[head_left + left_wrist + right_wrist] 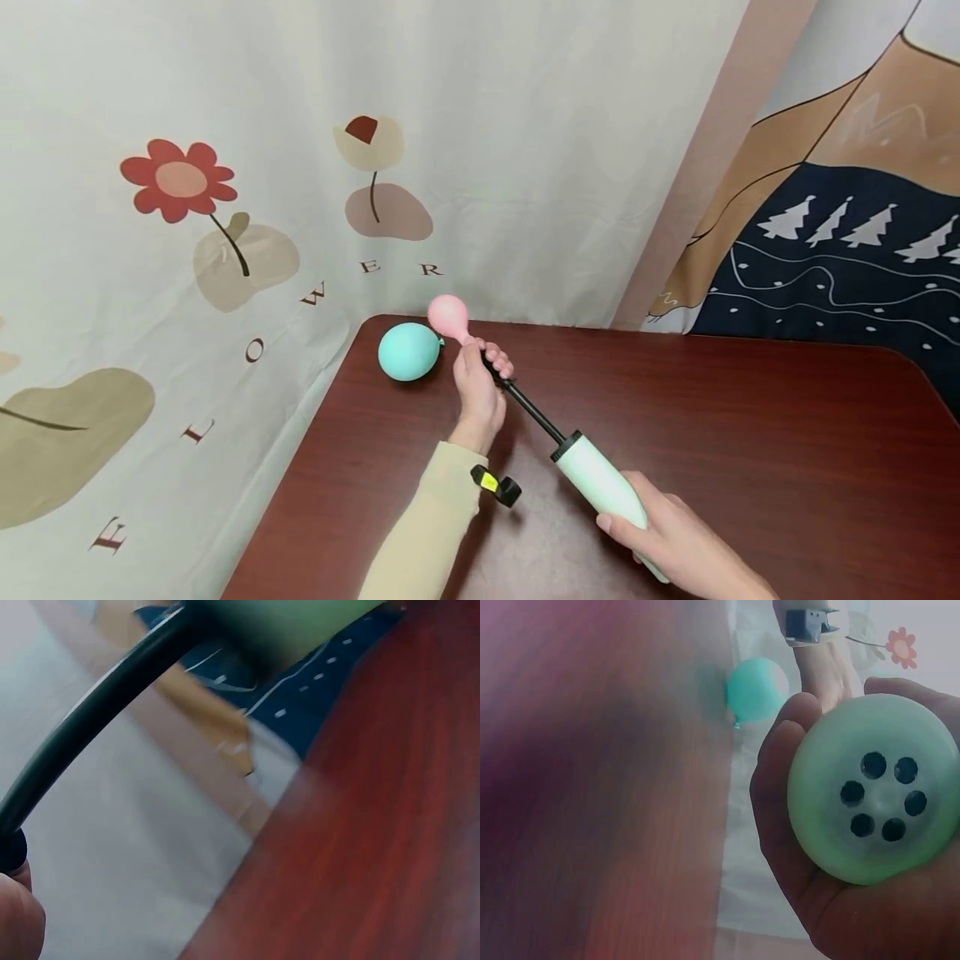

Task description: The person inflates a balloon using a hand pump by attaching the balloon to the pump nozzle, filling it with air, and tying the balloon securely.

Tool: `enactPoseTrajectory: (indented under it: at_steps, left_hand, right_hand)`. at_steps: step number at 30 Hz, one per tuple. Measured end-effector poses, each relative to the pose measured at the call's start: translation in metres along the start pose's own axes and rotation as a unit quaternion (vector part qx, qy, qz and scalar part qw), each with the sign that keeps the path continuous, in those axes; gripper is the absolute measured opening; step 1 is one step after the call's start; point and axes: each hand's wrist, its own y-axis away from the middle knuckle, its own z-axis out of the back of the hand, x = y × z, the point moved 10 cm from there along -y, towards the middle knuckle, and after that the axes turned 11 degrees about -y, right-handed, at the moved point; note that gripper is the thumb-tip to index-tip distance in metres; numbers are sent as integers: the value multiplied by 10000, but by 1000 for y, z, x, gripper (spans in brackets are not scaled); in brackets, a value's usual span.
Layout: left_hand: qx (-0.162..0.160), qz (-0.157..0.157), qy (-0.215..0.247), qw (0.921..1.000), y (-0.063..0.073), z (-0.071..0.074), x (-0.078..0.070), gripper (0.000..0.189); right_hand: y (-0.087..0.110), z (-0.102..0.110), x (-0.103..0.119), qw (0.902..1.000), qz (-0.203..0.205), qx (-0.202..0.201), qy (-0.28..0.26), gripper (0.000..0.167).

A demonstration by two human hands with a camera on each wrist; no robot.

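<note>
In the head view my left hand [478, 379] grips the black far end of a balloon pump, with the neck of a small, partly inflated pink balloon [448, 315] at its fingertips. The pump's black rod [536, 411] runs out from its pale green barrel [600, 479]. My right hand [660, 529] is wrapped around that barrel near its rear end. Seen from the right wrist, the round end cap [874, 791] with its several dark holes sits in the palm. A tied turquoise balloon [408, 352] lies left of my left hand.
The brown wooden table [750, 433] spreads under both hands. Behind and left of it hangs a pale curtain [525, 167] printed with flowers and letters. Another patterned cloth [825, 250] hangs at the right. A small black camera [508, 492] is strapped to my left wrist.
</note>
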Motion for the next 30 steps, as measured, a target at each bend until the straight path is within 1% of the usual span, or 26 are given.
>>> enactPoseTrajectory:
  at_steps: [3,6,9,11,13,15,18,21,24,27,30]
  left_hand:
    - [-135,-106,156,9997,-9,7,-10,27]
    - [-59,-68,131,9999,-7,3,-11,26]
    - [130,-7,49,9999,2,-7,-3,25]
    - [286,38,-14,9996,10,-14,5,25]
    - [430,115,-63,9990,19,-21,14,25]
    - [574,236,-210,9979,28,-28,25,25]
    - [673,325,-434,9963,34,-33,35,25]
    - [686,251,-565,9957,31,-32,36,25]
    - [688,172,-483,9963,22,-31,30,25]
    - [558,116,-320,9979,11,-25,18,25]
    - [330,-48,-157,9993,-1,-13,0,25]
  right_hand:
    - [8,4,-2,9992,-71,-76,374,53]
    - [8,3,1,9975,-7,-205,678,55]
    - [1,2,12,9944,238,-447,929,54]
    - [-6,1,19,9924,420,-590,998,54]
    - [-13,1,26,9909,588,-718,976,53]
    - [-21,2,31,9892,752,-859,919,53]
    - [-32,4,36,9868,863,-1053,881,51]
    - [-38,4,35,9857,849,-1169,866,51]
    - [-38,3,32,9869,724,-1199,806,54]
    - [-32,5,28,9889,551,-1139,778,56]
    - [-20,6,19,9903,375,-975,915,57]
